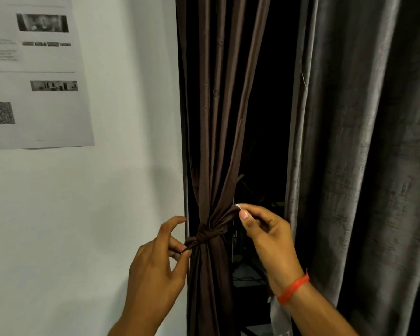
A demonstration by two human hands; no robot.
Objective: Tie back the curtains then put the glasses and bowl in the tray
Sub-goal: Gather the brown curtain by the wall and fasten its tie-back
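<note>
A brown curtain [218, 117] hangs gathered against the left side of a dark opening. A brown tie [205, 235] is knotted round it at about waist height. My left hand [155, 260] pinches the tie's left end between thumb and fingers beside the knot. My right hand [264, 229], with a red band on its wrist, pinches the tie's right end, pulled up and to the right of the knot. A grey curtain [364, 141] hangs loose on the right. No glasses, bowl or tray are in view.
A white wall [119, 166] fills the left, with a printed paper sheet [34, 69] stuck high on it. Between the two curtains lies a dark gap [274, 117] with dim shapes low down.
</note>
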